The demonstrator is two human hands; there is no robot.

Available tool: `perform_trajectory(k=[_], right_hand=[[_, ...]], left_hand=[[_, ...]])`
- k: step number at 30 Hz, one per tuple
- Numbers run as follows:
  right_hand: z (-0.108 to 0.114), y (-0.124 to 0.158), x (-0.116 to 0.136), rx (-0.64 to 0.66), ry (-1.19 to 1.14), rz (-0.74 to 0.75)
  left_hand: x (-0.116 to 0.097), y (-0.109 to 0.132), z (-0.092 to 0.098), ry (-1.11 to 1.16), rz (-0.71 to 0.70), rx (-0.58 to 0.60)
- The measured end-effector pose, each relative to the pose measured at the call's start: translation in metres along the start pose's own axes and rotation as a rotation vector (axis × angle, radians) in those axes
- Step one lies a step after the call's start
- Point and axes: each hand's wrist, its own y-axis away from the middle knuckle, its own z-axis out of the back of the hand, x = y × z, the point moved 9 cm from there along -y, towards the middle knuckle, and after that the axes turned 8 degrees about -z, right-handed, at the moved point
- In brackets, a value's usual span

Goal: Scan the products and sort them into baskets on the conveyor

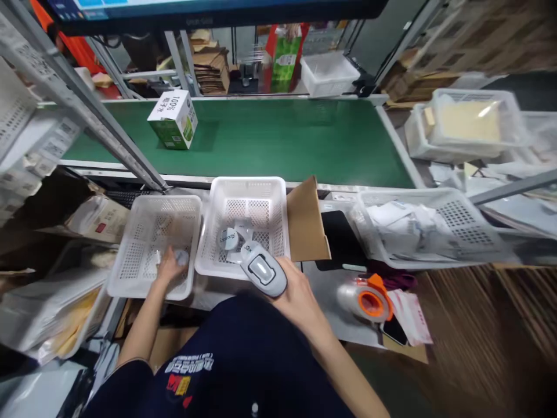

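Note:
My right hand [296, 290] is wrapped round a grey handheld barcode scanner [264, 271], held over the front edge of the middle white basket [243, 184]. In that basket lie a round white-and-grey item [228, 238] with dark lettering and some small clear packets [243, 227]. A similar round piece shows at the scanner's head. My left hand [168, 268] reaches down inside the left white basket [167, 202]. Its fingers are closed at a round grey-white item [181, 256], slightly blurred, near the basket's floor.
A cardboard box flap [307, 223] stands beside the middle basket. Further right are a basket of white packets [404, 226] and an orange tape dispenser [372, 302]. Behind runs a green conveyor belt [278, 139] with a green-and-white box [174, 119]. A monitor [209, 17] hangs above.

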Motion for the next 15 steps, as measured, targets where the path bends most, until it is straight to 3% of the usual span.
perform_trajectory(k=[3, 5, 7, 10, 13, 15], right_hand=[[-0.007, -0.007, 0.007, 0.025, 0.013, 0.023], [-0.011, -0.012, 0.009, 0.032, 0.006, 0.032], [-0.014, -0.017, 0.013, 0.031, -0.019, 0.051], [-0.013, -0.027, 0.012, -0.012, 0.003, 0.042], [-0.008, -0.036, -0.001, -0.060, 0.071, -0.053], [-0.002, -0.037, -0.010, -0.089, 0.086, -0.094]], left_hand=[[-0.028, -0.016, -0.009, 0.167, 0.013, -0.026], [-0.062, -0.022, -0.031, 0.353, 0.008, 0.052], [-0.101, -0.015, -0.070, 0.610, 0.027, 0.226], [-0.153, 0.015, -0.137, 0.900, 0.109, 0.522], [-0.179, 0.038, -0.188, 0.935, 0.141, 0.648], [-0.186, 0.044, -0.210, 0.934, 0.121, 0.674]])
